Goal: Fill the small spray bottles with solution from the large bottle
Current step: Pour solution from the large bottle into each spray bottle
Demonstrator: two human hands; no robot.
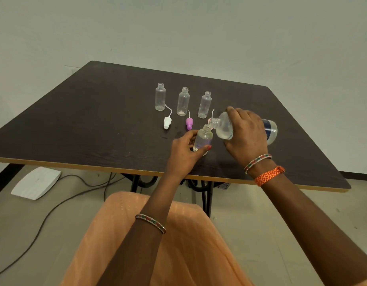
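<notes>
My right hand [247,137] grips the large clear bottle [225,127], tipped to the left with its neck over the mouth of a small clear bottle [203,137]. My left hand [185,148] holds that small bottle upright on the dark table [96,120]. Liquid lies in the large bottle's lower side. Three more small bottles stand uncapped in a row behind: one at the left [160,97], one in the middle [183,101], one at the right [205,105].
A white spray cap [167,122] and a purple spray cap [189,123] lie on the table with their tubes. A pink cap [210,120] peeks from behind the large bottle's neck. On the floor lie a white board [36,182] and cables. Table legs stand below.
</notes>
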